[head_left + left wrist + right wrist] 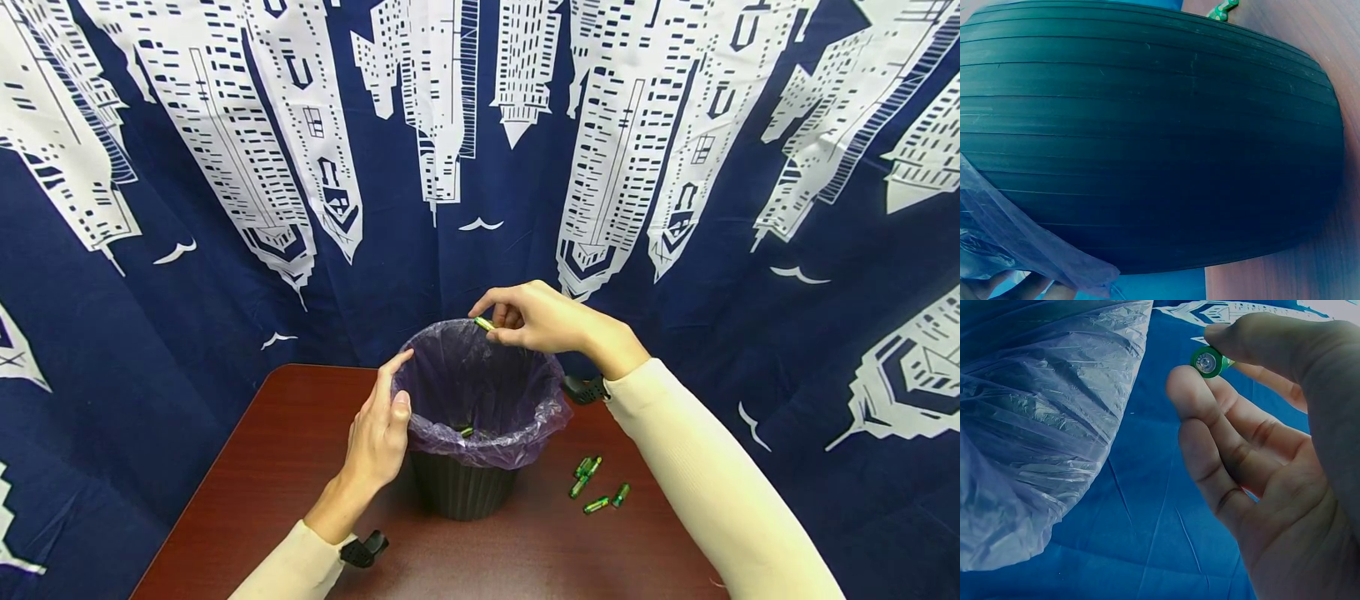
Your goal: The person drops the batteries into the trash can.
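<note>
My right hand [543, 321] pinches a small green-and-yellow battery [483, 323] between thumb and fingers, over the far rim of the bin. In the right wrist view, the flat metal end of the battery [1207, 361] faces the camera. A dark ribbed trash bin [465, 487] stands upright, lined with a translucent purple bag [517, 446] folded over its rim. Another battery [467, 432] shows inside the lined bin. My left hand [378, 425] rests against the left side of the bin at the rim, its index finger extended; some of its fingers are hidden.
Several green batteries [597, 505] lie loosely grouped on the reddish-brown table [315, 467], right of the bin. A dark blue cloth [420, 283] printed with white buildings hangs behind the table. Both wrists wear black straps [365, 550].
</note>
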Demonstrator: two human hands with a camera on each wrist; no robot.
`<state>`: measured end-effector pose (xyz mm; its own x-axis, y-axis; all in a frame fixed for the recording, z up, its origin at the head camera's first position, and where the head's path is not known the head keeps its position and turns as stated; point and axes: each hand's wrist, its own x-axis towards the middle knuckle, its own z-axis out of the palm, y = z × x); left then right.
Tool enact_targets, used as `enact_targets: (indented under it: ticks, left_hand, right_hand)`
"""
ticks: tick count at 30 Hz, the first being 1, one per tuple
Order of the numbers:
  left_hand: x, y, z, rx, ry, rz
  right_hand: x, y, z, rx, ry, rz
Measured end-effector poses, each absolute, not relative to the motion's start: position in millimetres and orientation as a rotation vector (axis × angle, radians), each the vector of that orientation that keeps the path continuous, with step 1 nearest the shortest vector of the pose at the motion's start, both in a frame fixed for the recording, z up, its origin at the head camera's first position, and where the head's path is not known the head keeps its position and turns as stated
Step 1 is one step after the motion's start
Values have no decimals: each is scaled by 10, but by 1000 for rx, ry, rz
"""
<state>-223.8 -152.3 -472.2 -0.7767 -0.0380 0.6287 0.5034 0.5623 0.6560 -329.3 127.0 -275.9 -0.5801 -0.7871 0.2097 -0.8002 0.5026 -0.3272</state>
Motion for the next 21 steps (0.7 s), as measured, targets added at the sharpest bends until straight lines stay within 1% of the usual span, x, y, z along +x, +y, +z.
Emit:
enact_targets:
  ticks: [8, 21]
  left_hand:
    - [-2249, -1527, -4724, -383, -2196, -1180]
    - [-2250, -1517, -4729, -380, -2186, -1168]
  right_hand:
    - [-3268, 1260, -2785, 1371, -2762, 566]
    - [-3180, 1452, -2857, 1342, -2758, 608]
